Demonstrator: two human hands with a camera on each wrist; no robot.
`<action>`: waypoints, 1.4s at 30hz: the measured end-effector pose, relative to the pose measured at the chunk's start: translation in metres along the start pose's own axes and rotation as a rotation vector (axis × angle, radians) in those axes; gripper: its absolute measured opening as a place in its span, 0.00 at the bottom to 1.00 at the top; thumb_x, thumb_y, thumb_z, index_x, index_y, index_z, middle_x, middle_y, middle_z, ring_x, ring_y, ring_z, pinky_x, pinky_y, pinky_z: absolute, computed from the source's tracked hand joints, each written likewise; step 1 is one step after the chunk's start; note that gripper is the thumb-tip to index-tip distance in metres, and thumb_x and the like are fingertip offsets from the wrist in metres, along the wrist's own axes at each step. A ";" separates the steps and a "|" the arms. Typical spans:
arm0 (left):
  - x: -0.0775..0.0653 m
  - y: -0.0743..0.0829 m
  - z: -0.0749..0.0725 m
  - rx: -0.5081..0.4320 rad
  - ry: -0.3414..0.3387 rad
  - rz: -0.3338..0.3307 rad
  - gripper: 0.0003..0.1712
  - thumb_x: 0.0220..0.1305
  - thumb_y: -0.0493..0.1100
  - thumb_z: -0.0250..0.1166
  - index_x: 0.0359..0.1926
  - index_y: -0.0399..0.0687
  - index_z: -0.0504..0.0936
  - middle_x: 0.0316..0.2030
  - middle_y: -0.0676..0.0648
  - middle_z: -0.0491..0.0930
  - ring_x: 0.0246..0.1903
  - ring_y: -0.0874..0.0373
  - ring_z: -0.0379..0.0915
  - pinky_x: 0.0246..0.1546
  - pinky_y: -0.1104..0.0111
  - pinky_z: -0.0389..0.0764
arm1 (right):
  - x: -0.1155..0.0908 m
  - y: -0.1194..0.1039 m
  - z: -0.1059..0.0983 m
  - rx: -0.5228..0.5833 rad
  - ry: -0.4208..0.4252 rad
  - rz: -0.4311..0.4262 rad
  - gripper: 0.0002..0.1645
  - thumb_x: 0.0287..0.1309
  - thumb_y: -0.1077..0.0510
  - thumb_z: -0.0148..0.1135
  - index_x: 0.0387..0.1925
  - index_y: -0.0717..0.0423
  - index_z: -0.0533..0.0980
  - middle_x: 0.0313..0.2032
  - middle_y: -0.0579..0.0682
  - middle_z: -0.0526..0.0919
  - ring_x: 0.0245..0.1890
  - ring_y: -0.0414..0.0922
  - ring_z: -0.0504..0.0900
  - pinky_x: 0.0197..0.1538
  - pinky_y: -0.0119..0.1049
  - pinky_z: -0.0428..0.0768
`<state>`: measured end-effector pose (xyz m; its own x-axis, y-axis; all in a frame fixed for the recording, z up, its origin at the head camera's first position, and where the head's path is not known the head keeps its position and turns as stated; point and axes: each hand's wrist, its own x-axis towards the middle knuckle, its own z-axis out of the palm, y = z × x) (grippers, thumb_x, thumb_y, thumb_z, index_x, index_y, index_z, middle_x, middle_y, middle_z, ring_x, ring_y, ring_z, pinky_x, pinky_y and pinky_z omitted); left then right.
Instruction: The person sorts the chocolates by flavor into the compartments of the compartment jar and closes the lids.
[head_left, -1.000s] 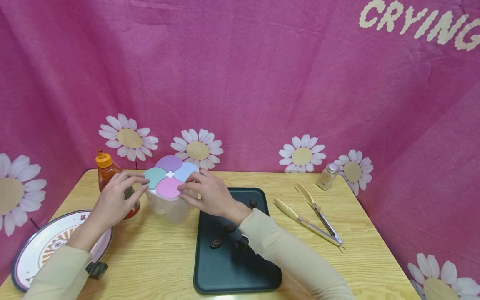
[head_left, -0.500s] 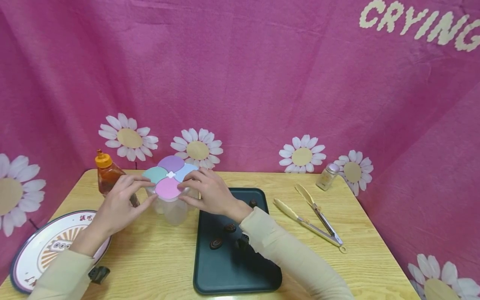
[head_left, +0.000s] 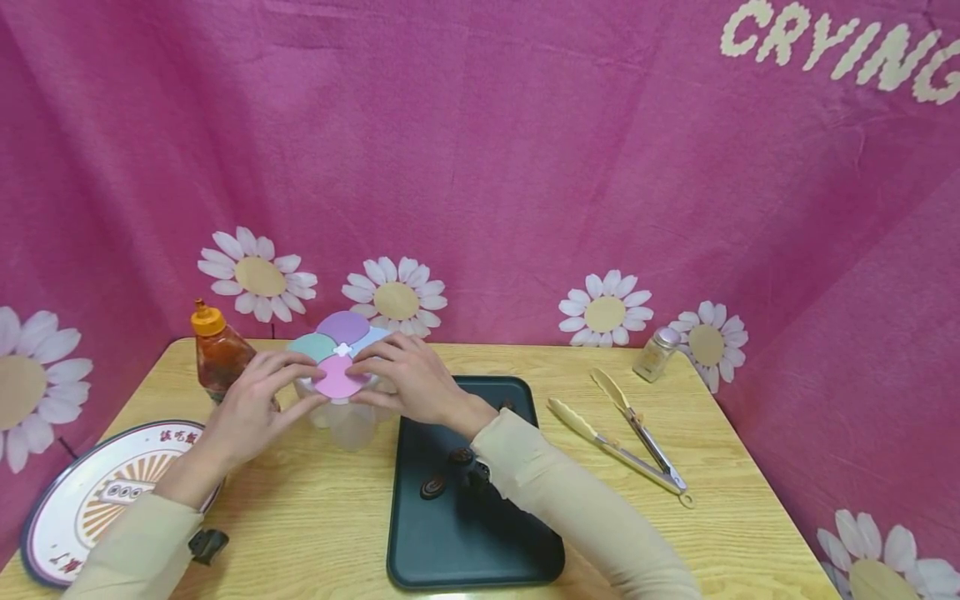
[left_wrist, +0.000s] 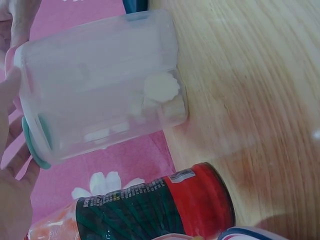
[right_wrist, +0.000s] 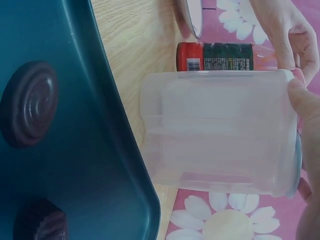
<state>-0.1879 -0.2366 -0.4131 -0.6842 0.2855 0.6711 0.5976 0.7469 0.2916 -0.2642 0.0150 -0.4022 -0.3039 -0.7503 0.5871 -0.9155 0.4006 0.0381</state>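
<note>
Clear container (head_left: 351,427) stands upright, long axis vertical, toward the back edge of the bench (head_left: 322,517), left of its middle; multicoloured petal lid on top. Left hand (head_left: 251,410) and right hand (head_left: 416,380) each pinch the pink petal (head_left: 341,382) at the lid's front, thumb against fingers, from opposite sides. Key relation: petal lies directly between the fingertips, neither hand nearer; container body hangs below both.

- Lid (head_left: 342,350): purple, green, blue, pink (white-centred)
- Tray (head_left: 480,550): dark teal
- Plate (head_left: 63,504): white, blue-rimmed, orange-rayed
- Cloth (head_left: 487,167): magenta, white daisies (head_left: 258,277)
</note>
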 end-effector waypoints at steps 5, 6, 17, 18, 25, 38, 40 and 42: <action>-0.001 0.000 0.002 0.011 -0.006 0.005 0.24 0.48 0.36 0.83 0.48 0.47 0.89 0.51 0.44 0.86 0.56 0.47 0.75 0.59 0.68 0.72 | -0.001 0.000 0.003 -0.021 0.023 -0.010 0.21 0.60 0.41 0.76 0.52 0.42 0.88 0.51 0.41 0.90 0.55 0.40 0.82 0.60 0.30 0.80; -0.002 0.000 0.003 0.011 -0.005 0.009 0.24 0.47 0.35 0.83 0.48 0.47 0.89 0.51 0.44 0.86 0.56 0.47 0.75 0.58 0.67 0.72 | -0.002 0.001 0.003 -0.024 0.028 -0.013 0.21 0.60 0.41 0.76 0.52 0.42 0.88 0.52 0.41 0.90 0.55 0.40 0.83 0.60 0.29 0.81; 0.000 0.001 0.002 0.027 -0.010 0.023 0.24 0.48 0.36 0.83 0.49 0.48 0.89 0.50 0.45 0.87 0.57 0.45 0.76 0.57 0.52 0.76 | -0.003 0.000 0.004 -0.045 0.048 -0.017 0.20 0.61 0.40 0.75 0.51 0.41 0.88 0.51 0.41 0.90 0.55 0.40 0.83 0.59 0.28 0.81; -0.001 0.001 0.002 0.029 -0.011 0.022 0.24 0.49 0.36 0.83 0.49 0.48 0.89 0.50 0.45 0.87 0.57 0.46 0.76 0.58 0.54 0.76 | -0.003 0.000 0.004 -0.046 0.048 -0.017 0.20 0.61 0.40 0.75 0.51 0.41 0.88 0.51 0.41 0.90 0.55 0.40 0.83 0.59 0.28 0.81; -0.001 0.000 0.002 0.035 -0.008 0.028 0.25 0.47 0.36 0.84 0.49 0.47 0.89 0.50 0.44 0.87 0.57 0.46 0.76 0.60 0.58 0.75 | -0.003 0.000 0.005 -0.046 0.035 -0.010 0.19 0.62 0.42 0.75 0.52 0.41 0.88 0.52 0.41 0.90 0.56 0.40 0.83 0.59 0.29 0.81; 0.001 0.000 0.004 -0.009 0.032 0.018 0.24 0.48 0.32 0.82 0.49 0.48 0.90 0.49 0.45 0.87 0.55 0.46 0.76 0.58 0.64 0.72 | 0.000 -0.004 0.000 -0.019 0.015 0.029 0.19 0.63 0.44 0.74 0.53 0.42 0.88 0.52 0.42 0.91 0.54 0.41 0.84 0.56 0.29 0.83; 0.002 0.001 0.004 -0.025 0.038 0.000 0.22 0.50 0.32 0.81 0.49 0.47 0.90 0.49 0.44 0.87 0.54 0.47 0.76 0.58 0.64 0.72 | 0.001 -0.004 -0.001 -0.011 0.013 0.037 0.19 0.63 0.44 0.74 0.53 0.43 0.88 0.52 0.42 0.91 0.54 0.41 0.84 0.56 0.30 0.83; 0.002 0.002 0.004 -0.036 0.043 -0.021 0.21 0.52 0.32 0.80 0.48 0.48 0.90 0.48 0.45 0.87 0.54 0.47 0.76 0.58 0.66 0.71 | 0.002 -0.004 -0.002 -0.009 0.013 0.040 0.19 0.63 0.44 0.75 0.53 0.43 0.88 0.51 0.42 0.91 0.53 0.41 0.84 0.56 0.30 0.83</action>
<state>-0.1898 -0.2326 -0.4137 -0.6787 0.2431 0.6930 0.5985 0.7299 0.3301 -0.2602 0.0130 -0.3994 -0.3366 -0.7266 0.5990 -0.9004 0.4346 0.0213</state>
